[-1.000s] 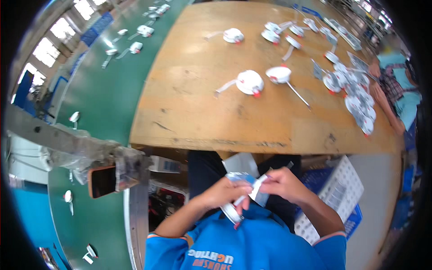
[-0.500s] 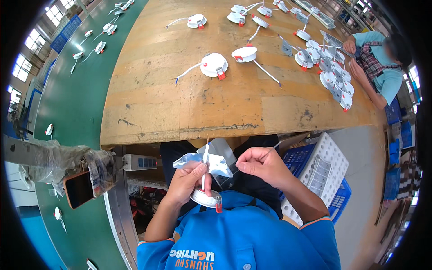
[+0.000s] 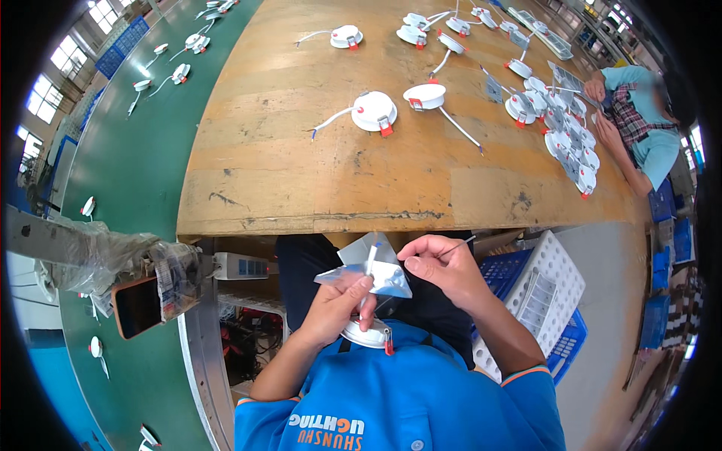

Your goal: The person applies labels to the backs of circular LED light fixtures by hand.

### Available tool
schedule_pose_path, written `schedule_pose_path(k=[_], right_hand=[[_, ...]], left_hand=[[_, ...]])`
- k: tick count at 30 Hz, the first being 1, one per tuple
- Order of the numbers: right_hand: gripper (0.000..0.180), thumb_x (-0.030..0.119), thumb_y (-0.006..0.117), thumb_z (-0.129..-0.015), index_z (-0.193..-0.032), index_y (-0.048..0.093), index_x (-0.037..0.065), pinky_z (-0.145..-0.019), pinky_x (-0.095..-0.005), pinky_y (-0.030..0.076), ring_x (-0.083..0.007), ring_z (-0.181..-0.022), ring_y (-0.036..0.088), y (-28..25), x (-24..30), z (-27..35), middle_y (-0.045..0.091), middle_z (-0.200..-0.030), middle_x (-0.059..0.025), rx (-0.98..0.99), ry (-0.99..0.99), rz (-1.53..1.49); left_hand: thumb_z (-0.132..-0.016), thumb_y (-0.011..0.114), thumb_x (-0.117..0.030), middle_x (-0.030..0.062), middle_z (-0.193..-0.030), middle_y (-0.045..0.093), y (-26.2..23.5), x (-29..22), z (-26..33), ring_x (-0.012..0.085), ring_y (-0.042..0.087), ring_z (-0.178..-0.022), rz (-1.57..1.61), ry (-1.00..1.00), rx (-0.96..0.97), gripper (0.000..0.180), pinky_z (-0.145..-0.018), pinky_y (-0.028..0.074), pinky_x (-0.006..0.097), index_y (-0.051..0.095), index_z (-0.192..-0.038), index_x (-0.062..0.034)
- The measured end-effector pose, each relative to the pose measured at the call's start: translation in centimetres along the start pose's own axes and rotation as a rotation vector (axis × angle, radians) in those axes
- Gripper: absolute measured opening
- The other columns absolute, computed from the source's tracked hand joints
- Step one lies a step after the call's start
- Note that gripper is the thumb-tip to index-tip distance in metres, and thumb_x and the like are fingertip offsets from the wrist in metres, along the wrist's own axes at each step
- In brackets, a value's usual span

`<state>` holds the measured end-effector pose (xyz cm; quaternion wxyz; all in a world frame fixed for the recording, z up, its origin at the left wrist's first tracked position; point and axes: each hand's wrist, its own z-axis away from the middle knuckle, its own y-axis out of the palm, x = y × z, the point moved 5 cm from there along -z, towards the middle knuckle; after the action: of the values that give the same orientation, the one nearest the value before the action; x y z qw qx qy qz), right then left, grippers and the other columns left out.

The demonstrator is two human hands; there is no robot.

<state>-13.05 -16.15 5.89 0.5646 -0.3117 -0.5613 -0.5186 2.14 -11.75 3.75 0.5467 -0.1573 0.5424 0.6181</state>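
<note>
Left hand (image 3: pixel 335 304) gripped white downlight (image 3: pixel 366 333) plus silver bag (image 3: pixel 376 276) against the lap for steadiness; right hand (image 3: pixel 440 263) pinched its thin wire (image 3: pixel 460 242) taut.

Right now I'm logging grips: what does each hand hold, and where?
The left hand grips a round white lamp by its rim, against a silvery bag. The right hand pinches the lamp's thin wire.
</note>
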Motion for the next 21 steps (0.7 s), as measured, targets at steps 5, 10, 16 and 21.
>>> schedule_pose_path(k=[5, 10, 16, 21], right_hand=[[0.02, 0.021, 0.069, -0.068, -0.076, 0.064, 0.004, -0.043, -0.0208, 0.023, -0.0019, -0.048, 0.031, 1.0, 0.5, 0.0, 0.038, -0.048, 0.0062, 0.296, -0.031, 0.516], [0.013, 0.01, 0.069, -0.069, -0.071, 0.061, 0.0, -0.046, -0.0191, 0.028, -0.0016, -0.053, 0.035, 0.6, -0.4, 1.4, 0.043, -0.056, 0.0057, 0.338, 0.095, 0.365], [0.015, 0.009, 0.07, -0.066, -0.068, 0.059, -0.001, -0.048, -0.023, 0.03, -0.0091, -0.054, 0.04, -0.1, 1.5, 1.8, 0.044, -0.058, -0.0018, 0.315, -0.166, 0.479], [0.014, 0.008, 0.069, -0.065, -0.066, 0.058, -0.001, -0.047, -0.0264, 0.033, -0.0151, -0.053, 0.043, 1.2, 4.5, 0.9, 0.045, -0.054, -0.0042, 0.31, -0.325, 0.523]], left_hand=[[-0.089, 0.045, -0.023, 0.0039, -0.058, 0.052, 0.6, 1.2, 0.8, 0.0093, 0.048, -0.048, -0.094, -0.017, 0.092, 0.026, -0.044, 0.037, 0.021, 0.051, -0.074, -0.0024], [-0.087, 0.049, -0.019, 0.0049, -0.063, 0.057, 1.1, 2.1, 1.5, 0.0097, 0.054, -0.052, -0.141, -0.069, 0.234, 0.02, -0.047, 0.038, 0.019, 0.053, -0.078, -0.0017], [-0.078, 0.058, -0.008, 0.0117, -0.075, 0.062, 0.8, 2.2, 1.7, 0.0161, 0.061, -0.062, 0.014, -0.222, 0.274, 0.016, -0.057, 0.046, 0.022, 0.058, -0.089, 0.0043], [-0.078, 0.056, -0.004, 0.0097, -0.064, 0.06, 0.9, 0.9, 1.3, 0.0166, 0.061, -0.059, 0.128, -0.257, 0.371, 0.012, -0.054, 0.046, 0.022, 0.06, -0.084, 0.0045]])
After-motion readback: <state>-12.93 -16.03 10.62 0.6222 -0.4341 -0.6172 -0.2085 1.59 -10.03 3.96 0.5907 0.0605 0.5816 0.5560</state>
